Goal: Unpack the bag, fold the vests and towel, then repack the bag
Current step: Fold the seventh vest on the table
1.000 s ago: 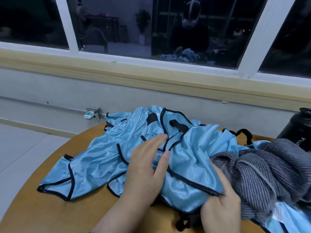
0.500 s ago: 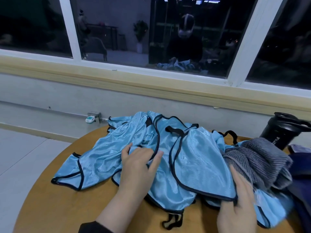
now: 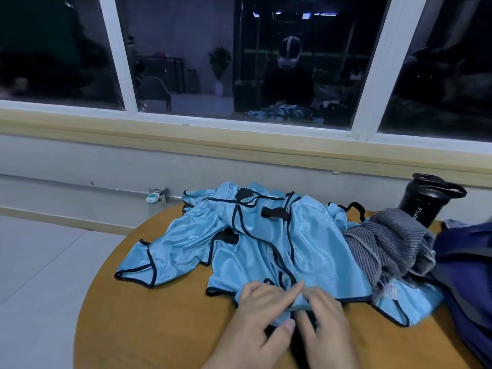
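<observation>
black bottle (image 3: 426,201) upright, table's far right | round wooden table (image 3: 165,328) | window (image 3: 186,62)
</observation>
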Demonstrator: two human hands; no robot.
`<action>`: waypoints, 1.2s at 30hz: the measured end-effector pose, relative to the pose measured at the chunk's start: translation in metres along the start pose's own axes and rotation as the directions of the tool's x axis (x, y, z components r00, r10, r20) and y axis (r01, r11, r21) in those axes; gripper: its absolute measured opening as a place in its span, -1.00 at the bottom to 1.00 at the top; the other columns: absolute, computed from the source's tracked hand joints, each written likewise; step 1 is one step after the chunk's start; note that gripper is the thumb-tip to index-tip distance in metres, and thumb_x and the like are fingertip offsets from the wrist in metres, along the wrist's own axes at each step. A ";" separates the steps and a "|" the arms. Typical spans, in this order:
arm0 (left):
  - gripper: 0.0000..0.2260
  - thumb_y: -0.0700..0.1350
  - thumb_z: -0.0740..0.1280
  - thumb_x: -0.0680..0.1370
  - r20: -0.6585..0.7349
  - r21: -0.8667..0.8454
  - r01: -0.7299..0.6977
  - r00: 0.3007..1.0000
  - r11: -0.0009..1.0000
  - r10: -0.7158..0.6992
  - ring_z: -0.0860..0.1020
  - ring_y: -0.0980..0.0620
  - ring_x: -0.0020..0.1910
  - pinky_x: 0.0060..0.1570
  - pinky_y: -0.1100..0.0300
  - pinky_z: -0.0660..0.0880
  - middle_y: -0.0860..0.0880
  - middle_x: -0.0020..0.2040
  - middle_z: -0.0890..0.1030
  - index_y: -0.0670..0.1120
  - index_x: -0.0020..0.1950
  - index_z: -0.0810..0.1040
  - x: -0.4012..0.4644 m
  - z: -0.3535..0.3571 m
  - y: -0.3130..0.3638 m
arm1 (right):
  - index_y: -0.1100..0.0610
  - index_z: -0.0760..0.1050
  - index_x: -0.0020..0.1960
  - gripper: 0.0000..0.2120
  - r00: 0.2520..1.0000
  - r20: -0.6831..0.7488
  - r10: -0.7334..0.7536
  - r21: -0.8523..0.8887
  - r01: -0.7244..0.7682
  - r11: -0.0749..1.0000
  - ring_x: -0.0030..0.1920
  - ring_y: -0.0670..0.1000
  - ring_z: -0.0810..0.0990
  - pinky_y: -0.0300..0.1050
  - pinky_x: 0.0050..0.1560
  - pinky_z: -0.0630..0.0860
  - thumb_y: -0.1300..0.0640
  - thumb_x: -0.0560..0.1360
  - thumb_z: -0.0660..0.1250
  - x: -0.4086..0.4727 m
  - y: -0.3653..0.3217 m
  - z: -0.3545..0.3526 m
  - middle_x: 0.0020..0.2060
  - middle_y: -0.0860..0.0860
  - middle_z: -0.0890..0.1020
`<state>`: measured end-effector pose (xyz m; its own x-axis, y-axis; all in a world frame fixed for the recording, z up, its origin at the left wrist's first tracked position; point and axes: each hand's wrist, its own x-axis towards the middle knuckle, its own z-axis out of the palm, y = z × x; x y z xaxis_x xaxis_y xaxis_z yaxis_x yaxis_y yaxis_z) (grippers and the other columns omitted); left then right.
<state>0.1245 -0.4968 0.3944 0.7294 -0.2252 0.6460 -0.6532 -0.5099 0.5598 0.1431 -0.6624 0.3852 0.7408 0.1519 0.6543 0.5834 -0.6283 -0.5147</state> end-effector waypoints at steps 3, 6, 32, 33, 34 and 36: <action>-0.38 -0.04 0.33 0.57 -0.028 0.088 -0.023 0.999 0.996 0.026 0.50 0.24 0.13 0.28 0.13 0.27 0.22 0.10 0.54 0.22 0.60 0.23 -0.005 0.004 0.007 | -0.23 0.42 0.11 -0.73 0.996 0.008 0.088 0.040 -0.088 0.995 0.09 -0.38 0.45 -0.40 0.08 0.35 0.05 0.47 0.19 0.000 -0.010 -0.006 0.07 -0.44 0.49; -0.36 0.03 0.35 0.57 0.020 0.117 0.023 0.999 0.993 -0.025 0.45 0.29 0.21 0.25 0.23 0.29 0.32 0.32 0.47 0.25 0.60 0.17 -0.012 0.003 0.016 | -0.18 0.54 0.01 -0.75 0.965 -0.016 0.262 0.174 -0.256 0.951 0.03 -0.23 0.56 -0.40 0.03 0.41 0.19 0.57 0.30 -0.003 -0.018 -0.012 -0.03 -0.32 0.60; -0.72 -0.07 0.41 0.61 -0.005 -0.287 0.581 0.794 0.762 -0.608 0.46 0.17 -0.22 -0.12 0.28 0.35 0.00 -0.23 0.46 -0.09 -0.29 0.51 0.009 -0.001 0.057 | -0.24 0.50 0.31 -0.61 0.793 0.104 0.600 0.405 -0.584 0.703 0.04 -0.27 0.59 -0.38 0.04 0.50 0.16 0.60 0.37 -0.011 -0.029 -0.049 0.03 -0.28 0.65; -0.70 0.00 0.40 0.60 0.032 -0.384 0.595 0.772 0.706 -0.634 0.47 0.11 -0.20 -0.09 0.22 0.36 -0.10 -0.21 0.49 -0.18 -0.22 0.53 0.013 -0.004 0.061 | -0.28 0.39 0.39 -0.51 0.822 0.077 0.564 0.356 -0.551 0.755 0.18 -0.28 0.53 -0.36 0.15 0.44 0.13 0.58 0.40 -0.014 -0.030 -0.051 0.15 -0.33 0.56; -0.60 0.10 0.40 0.57 0.078 -0.465 0.614 0.746 0.638 -0.661 0.48 0.04 -0.17 -0.05 0.13 0.37 -0.16 -0.20 0.51 -0.27 -0.13 0.52 0.018 -0.008 0.064 | -0.30 0.32 0.43 -0.45 0.863 0.029 0.505 0.289 -0.490 0.822 0.30 -0.28 0.44 -0.33 0.26 0.36 0.10 0.56 0.42 -0.017 -0.032 -0.055 0.25 -0.37 0.45; -0.40 0.22 0.40 0.49 0.144 -0.564 0.628 0.714 0.537 -0.685 0.48 -0.02 -0.11 0.01 0.03 0.38 -0.14 -0.15 0.56 -0.37 -0.02 0.48 0.025 -0.013 0.073 | -0.26 0.26 0.48 -0.35 0.950 -0.027 0.310 0.179 -0.300 0.937 0.45 -0.25 0.29 -0.33 0.41 0.22 0.00 0.46 0.41 -0.025 -0.037 -0.063 0.39 -0.36 0.29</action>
<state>0.0927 -0.5286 0.4584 0.9976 0.0690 0.0036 -0.0073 0.0534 0.9985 0.0820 -0.6910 0.4221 0.8758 -0.0708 0.4774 0.3838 -0.4977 -0.7778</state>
